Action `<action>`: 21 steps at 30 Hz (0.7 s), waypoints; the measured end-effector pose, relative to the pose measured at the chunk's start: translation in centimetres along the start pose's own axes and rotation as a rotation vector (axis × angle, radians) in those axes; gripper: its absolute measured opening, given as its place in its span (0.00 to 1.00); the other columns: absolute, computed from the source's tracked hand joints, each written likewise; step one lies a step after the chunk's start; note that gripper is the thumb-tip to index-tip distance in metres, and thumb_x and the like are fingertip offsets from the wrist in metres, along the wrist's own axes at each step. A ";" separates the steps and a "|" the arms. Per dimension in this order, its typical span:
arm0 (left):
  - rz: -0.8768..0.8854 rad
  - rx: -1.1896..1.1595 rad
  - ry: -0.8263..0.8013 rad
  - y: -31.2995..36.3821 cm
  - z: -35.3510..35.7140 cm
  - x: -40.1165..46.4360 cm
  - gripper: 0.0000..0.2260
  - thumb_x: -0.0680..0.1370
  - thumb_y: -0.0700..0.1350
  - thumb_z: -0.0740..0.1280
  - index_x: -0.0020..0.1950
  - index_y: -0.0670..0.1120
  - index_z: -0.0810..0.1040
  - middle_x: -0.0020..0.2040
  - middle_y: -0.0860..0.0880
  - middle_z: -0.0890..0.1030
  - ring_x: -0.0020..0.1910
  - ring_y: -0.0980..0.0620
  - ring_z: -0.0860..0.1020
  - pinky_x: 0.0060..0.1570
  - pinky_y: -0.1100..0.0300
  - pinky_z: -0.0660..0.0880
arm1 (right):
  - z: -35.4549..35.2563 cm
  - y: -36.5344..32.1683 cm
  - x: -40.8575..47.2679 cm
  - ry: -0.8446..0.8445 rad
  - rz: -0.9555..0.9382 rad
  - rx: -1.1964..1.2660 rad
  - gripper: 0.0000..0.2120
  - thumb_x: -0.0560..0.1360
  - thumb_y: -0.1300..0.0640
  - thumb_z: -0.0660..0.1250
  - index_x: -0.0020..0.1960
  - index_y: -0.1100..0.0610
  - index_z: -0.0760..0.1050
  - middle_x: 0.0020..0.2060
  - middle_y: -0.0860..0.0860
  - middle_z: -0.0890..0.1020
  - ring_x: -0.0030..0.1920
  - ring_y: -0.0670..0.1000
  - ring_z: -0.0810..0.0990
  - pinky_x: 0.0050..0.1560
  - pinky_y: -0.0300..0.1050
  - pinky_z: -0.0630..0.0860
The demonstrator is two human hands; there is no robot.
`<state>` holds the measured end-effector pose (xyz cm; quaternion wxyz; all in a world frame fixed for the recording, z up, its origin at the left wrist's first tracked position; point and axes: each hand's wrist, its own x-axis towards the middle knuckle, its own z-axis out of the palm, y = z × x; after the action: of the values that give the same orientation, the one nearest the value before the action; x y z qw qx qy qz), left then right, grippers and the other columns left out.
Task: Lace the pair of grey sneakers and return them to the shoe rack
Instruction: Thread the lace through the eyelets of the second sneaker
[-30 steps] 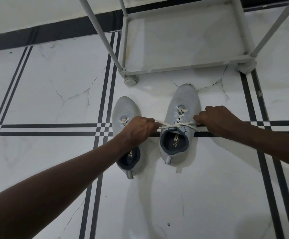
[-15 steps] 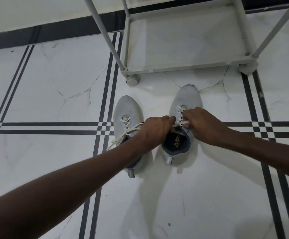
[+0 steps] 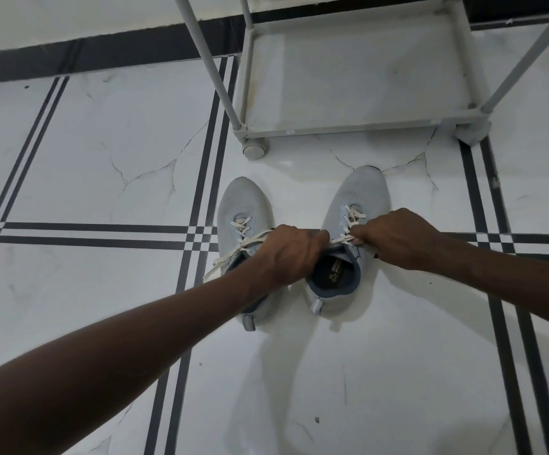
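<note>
a: foreground, lower left: what enters first?

b: the left forearm [image 3: 109, 356], bare, running diagonally up from the bottom left corner across the tiled floor [image 3: 348, 372], white marble-look tile with dark double stripes.

a: and where it ends?

b: the left hand [image 3: 287, 254], knuckles up, fingers curled closed. it lies over the rear half of the left sneaker [image 3: 245, 208] and reaches toward the collar of the right sneaker [image 3: 358, 195]. its fingertips meet the right sneaker's lace [image 3: 353, 221] at the top eyelets; the pinch itself is hidden under the knuckles.

a: the other limb?

b: the right forearm [image 3: 512, 274] comes in from the right edge. the right hand [image 3: 397, 238] is clenched, thumb and fingers nipping the same lace just beside the left hand, over the tongue.

a: position of the pair?

b: both grey sneakers stand on the floor, side by side, toes pointing away, heels toward the viewer, apart from each other. the right one's opening shows a dark insole with a printed mark. the left sneaker's lace [image 3: 233, 254] is threaded through the eyelets, and a loose end trails off its left side onto the tile.

a: background?

b: the shoe rack [image 3: 348, 126], pale grey tube frame, bottom shelf bare, stands just beyond the toes without touching them. behind it runs a dark skirting band [image 3: 102, 54] at the foot of the wall.
</note>
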<state>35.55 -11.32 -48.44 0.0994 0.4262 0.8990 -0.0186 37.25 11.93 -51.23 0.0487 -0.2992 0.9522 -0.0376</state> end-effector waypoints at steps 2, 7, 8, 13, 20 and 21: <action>0.008 -0.023 0.004 0.0 -0.1 -0.2 0.09 0.82 0.45 0.57 0.53 0.43 0.74 0.44 0.44 0.83 0.37 0.39 0.80 0.33 0.54 0.63 | -0.1 -0.1 0.2 -0.046 0.042 0.020 0.08 0.78 0.49 0.61 0.47 0.50 0.77 0.34 0.52 0.83 0.31 0.59 0.80 0.29 0.45 0.64; -0.052 -0.069 -0.030 0.0 -0.2 -0.6 0.11 0.82 0.45 0.57 0.57 0.43 0.76 0.44 0.42 0.83 0.40 0.39 0.81 0.35 0.53 0.69 | -0.7 -0.5 0.8 -0.118 0.069 0.035 0.07 0.79 0.49 0.61 0.51 0.49 0.77 0.40 0.53 0.84 0.37 0.58 0.82 0.33 0.45 0.64; -0.064 -0.071 -0.028 0.1 0.0 -0.8 0.11 0.82 0.46 0.57 0.57 0.43 0.76 0.43 0.41 0.84 0.39 0.38 0.81 0.35 0.53 0.69 | -1.0 -0.6 0.9 -0.133 0.048 0.021 0.07 0.78 0.50 0.62 0.52 0.49 0.76 0.41 0.53 0.84 0.38 0.58 0.82 0.34 0.45 0.64; -0.121 -0.134 0.043 -0.1 0.3 -2.3 0.16 0.81 0.49 0.52 0.51 0.43 0.75 0.42 0.42 0.83 0.39 0.38 0.80 0.35 0.53 0.66 | -1.9 -1.1 1.6 -0.094 0.170 0.144 0.18 0.78 0.43 0.59 0.63 0.52 0.69 0.52 0.53 0.81 0.48 0.57 0.80 0.43 0.48 0.74; -0.541 -0.305 -0.018 -6.6 -1.2 -7.1 0.45 0.70 0.72 0.60 0.77 0.44 0.62 0.74 0.42 0.70 0.73 0.41 0.66 0.70 0.44 0.64 | -1.0 -5.3 -2.5 0.185 0.901 0.706 0.26 0.69 0.36 0.70 0.53 0.56 0.73 0.47 0.52 0.80 0.49 0.55 0.78 0.47 0.50 0.74; -0.617 -0.422 -0.106 -7.7 -1.0 -8.4 0.50 0.67 0.73 0.65 0.79 0.44 0.59 0.76 0.42 0.67 0.75 0.41 0.64 0.71 0.44 0.64 | -0.6 -6.3 -2.6 0.010 1.001 0.849 0.28 0.67 0.35 0.72 0.55 0.55 0.73 0.48 0.52 0.81 0.50 0.55 0.80 0.48 0.50 0.74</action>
<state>34.60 -22.50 -46.26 0.2214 0.1038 0.9627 0.1160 42.92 8.27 -49.84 0.1698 0.2252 0.8792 -0.3841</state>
